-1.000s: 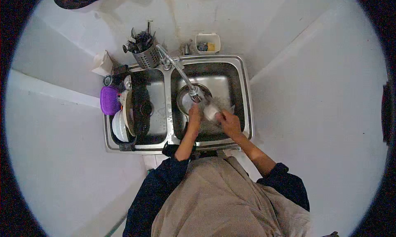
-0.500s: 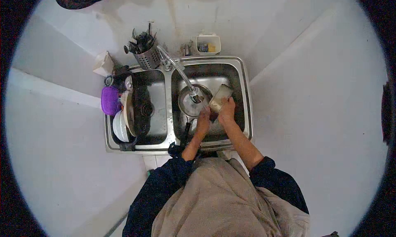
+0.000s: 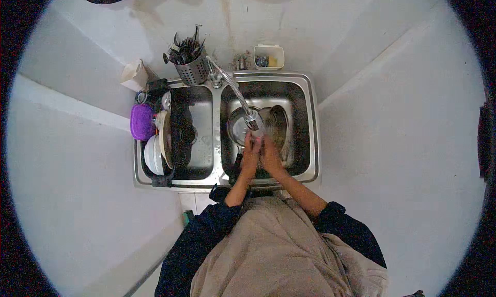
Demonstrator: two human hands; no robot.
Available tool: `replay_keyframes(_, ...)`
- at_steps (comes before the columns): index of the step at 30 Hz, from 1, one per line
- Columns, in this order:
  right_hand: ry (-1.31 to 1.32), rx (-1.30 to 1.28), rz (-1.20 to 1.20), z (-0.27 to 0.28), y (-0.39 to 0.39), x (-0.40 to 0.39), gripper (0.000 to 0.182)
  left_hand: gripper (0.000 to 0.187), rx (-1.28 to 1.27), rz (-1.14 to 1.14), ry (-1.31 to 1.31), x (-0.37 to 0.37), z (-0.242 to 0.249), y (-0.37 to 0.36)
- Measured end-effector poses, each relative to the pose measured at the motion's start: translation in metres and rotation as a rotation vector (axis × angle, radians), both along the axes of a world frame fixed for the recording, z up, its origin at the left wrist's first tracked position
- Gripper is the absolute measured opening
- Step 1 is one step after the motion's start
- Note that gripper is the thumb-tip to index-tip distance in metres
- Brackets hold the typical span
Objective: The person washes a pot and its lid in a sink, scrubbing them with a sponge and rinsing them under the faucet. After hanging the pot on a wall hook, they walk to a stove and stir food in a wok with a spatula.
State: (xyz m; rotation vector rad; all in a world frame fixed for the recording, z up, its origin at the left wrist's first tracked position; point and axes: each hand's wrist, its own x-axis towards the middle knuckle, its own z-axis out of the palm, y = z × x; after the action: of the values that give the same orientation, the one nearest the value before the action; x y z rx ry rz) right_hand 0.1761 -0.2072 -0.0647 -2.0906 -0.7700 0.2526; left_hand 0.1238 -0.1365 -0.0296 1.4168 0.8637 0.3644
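My left hand and my right hand are close together under the faucet head, over the right sink basin. Their fingers are blurred by motion and water, and no held object can be made out. A round metal pan lies in the basin behind my left hand, its black handle toward me. To the right of the pan, partly behind my right hand, rests a rectangular container.
Left of the left basin, a rack holds plates and a purple container. Behind the sink stand a cutlery holder with utensils, a small tub with sponges, and a white carton.
My right hand has let go of the rectangular container, which now lies in the basin, and has moved left beside my left hand. The view has shifted slightly.
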Motion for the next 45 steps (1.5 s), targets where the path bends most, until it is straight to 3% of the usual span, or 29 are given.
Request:
replay_keyframes(3, 0.146, -0.124, 0.417, -0.011, -0.022, -0.001, 0.039, 0.051, 0.074, 0.033, 0.014, -0.002, -0.030, 0.001)
replay_keyframes(6, 0.407, -0.530, 0.774, 0.016, -0.035, 0.028, 0.038, 0.054, 0.326, -0.021, -0.140, -0.023, -0.081, 0.012)
replay_keyframes(9, 0.305, -0.748, 0.409, 0.028, -0.028, 0.061, 0.032, 0.056, 0.049, 0.000, -0.038, -0.033, -0.067, 0.007)
replay_keyframes(12, -0.315, -0.422, 0.187, -0.035, -0.006, 0.060, 0.027, 0.048, -0.022, 0.013, 0.137, -0.029, -0.104, -0.011)
replay_keyframes(15, 0.073, 0.034, 0.370, -0.031, 0.014, 0.006, 0.025, 0.053, 0.294, 0.007, 0.062, -0.027, -0.143, 0.001)
replay_keyframes(17, 0.088, -0.277, 0.806, -0.011, -0.010, 0.021, 0.030, 0.071, -0.290, 0.127, 0.071, -0.030, -0.040, 0.018)
replay_keyframes(18, 0.096, -0.434, 1.021, -0.004, -0.024, 0.028, 0.032, 0.072, -0.291, 0.123, 0.087, -0.032, -0.041, 0.019)
replay_keyframes(21, 0.127, -0.977, 0.785, -0.030, -0.025, 0.071, 0.035, 0.072, -0.297, 0.104, 0.138, -0.037, -0.048, 0.018)
replay_keyframes(24, -0.189, -0.580, 0.217, 0.005, 0.003, 0.060, 0.032, 0.070, -0.262, 0.076, 0.146, -0.026, -0.046, 0.000)
replay_keyframes(26, -0.046, -0.528, 0.489, 0.017, -0.003, 0.050, 0.033, 0.063, -0.131, -0.054, 0.157, -0.023, -0.049, 0.005)
replay_keyframes(29, 0.157, -0.437, 0.902, 0.030, -0.017, 0.035, 0.034, 0.060, -0.239, 0.055, -0.196, -0.029, -0.056, 0.021)
replay_keyframes(30, 0.230, -0.400, 1.040, 0.030, -0.020, 0.032, 0.034, 0.059, -0.302, 0.142, -0.064, -0.033, -0.046, 0.024)
replay_keyframes(33, 0.294, -1.181, 0.878, -0.032, -0.004, 0.092, 0.037, 0.058, -0.005, 0.047, 0.152, -0.038, -0.053, 0.027)
replay_keyframes(34, 0.014, -0.922, 0.646, -0.025, -0.003, 0.086, 0.032, 0.056, 0.746, -0.180, 0.174, -0.055, -0.144, 0.032)
replay_keyframes(36, -0.490, -0.372, 0.167, 0.001, 0.002, 0.055, 0.026, 0.058, 0.498, -0.088, 0.152, -0.049, -0.125, 0.029)
replay_keyframes(39, -0.208, 0.084, 0.537, 0.002, 0.012, 0.017, 0.027, 0.060, 0.126, 0.046, 0.126, -0.038, -0.048, 0.024)
replay_keyframes(41, 0.009, -0.337, 0.879, 0.010, -0.002, 0.031, 0.029, 0.062, -0.125, 0.143, 0.100, -0.030, -0.023, 0.023)
replay_keyframes(42, 0.128, -0.551, 1.041, 0.013, -0.011, 0.036, 0.031, 0.063, -0.040, 0.134, 0.140, -0.032, -0.030, 0.026)
replay_keyframes(45, -0.032, -0.902, 0.728, 0.024, -0.014, 0.069, 0.030, 0.067, 0.216, 0.097, 0.261, -0.039, -0.067, 0.035)
